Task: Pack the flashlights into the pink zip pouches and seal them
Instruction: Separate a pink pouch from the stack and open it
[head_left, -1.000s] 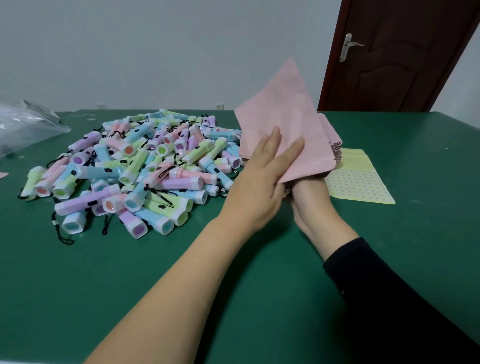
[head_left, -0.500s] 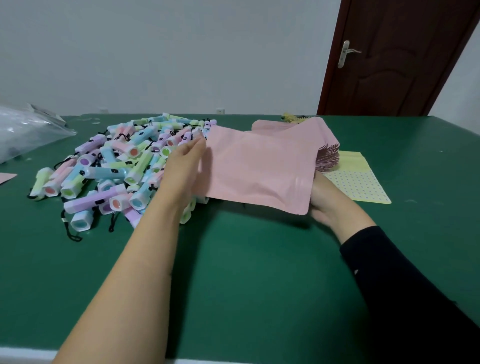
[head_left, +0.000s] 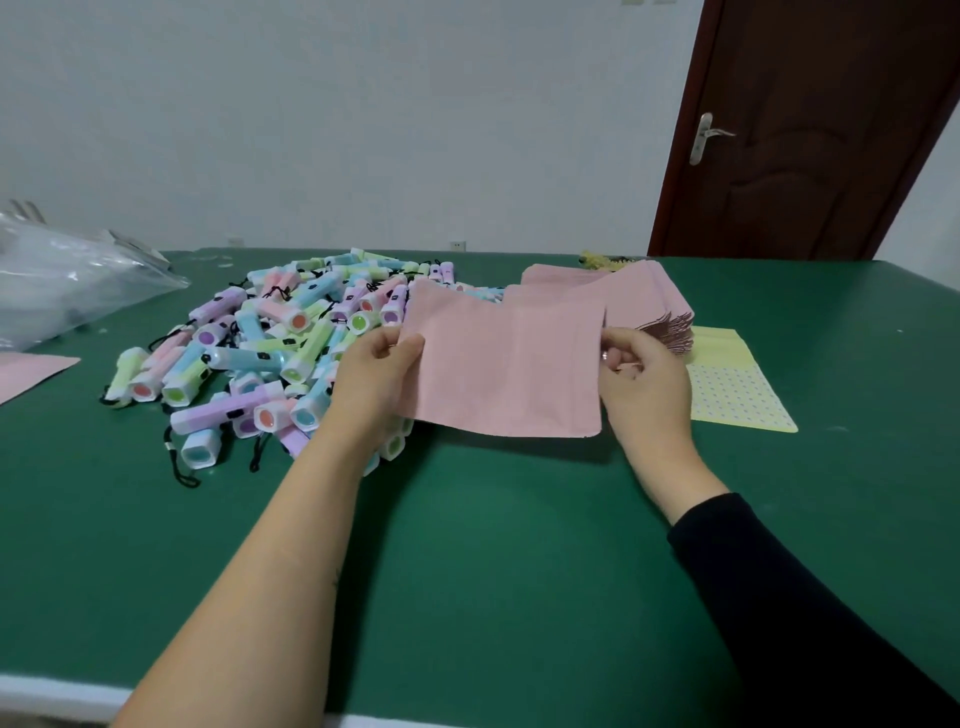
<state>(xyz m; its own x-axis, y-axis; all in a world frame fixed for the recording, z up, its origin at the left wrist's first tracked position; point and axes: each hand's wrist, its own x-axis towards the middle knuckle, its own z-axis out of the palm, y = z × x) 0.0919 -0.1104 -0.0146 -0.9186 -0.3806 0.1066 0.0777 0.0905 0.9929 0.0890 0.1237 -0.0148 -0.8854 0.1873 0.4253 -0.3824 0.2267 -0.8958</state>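
A flat pink zip pouch (head_left: 504, 364) is held up just above the green table (head_left: 467, 545), between both hands. My left hand (head_left: 376, 374) pinches its left edge and my right hand (head_left: 641, 379) pinches its right edge. Behind the left hand lies a big pile of pastel flashlights (head_left: 270, 343) with black wrist cords. A stack of more pink pouches (head_left: 644, 301) sits behind the right hand. The held pouch hides part of the pile and part of the stack.
A yellow dotted pouch (head_left: 737, 389) lies flat at the right of the stack. A clear plastic bag (head_left: 62, 291) rests at the far left, and one pink pouch (head_left: 26, 374) pokes in at the left edge. A brown door (head_left: 805, 130) stands behind the table.
The pouch came off the stack, swung down from upright and now hangs flat between both hands. My left hand shifted from its face to its left edge; my right hand came out to grip the right edge.
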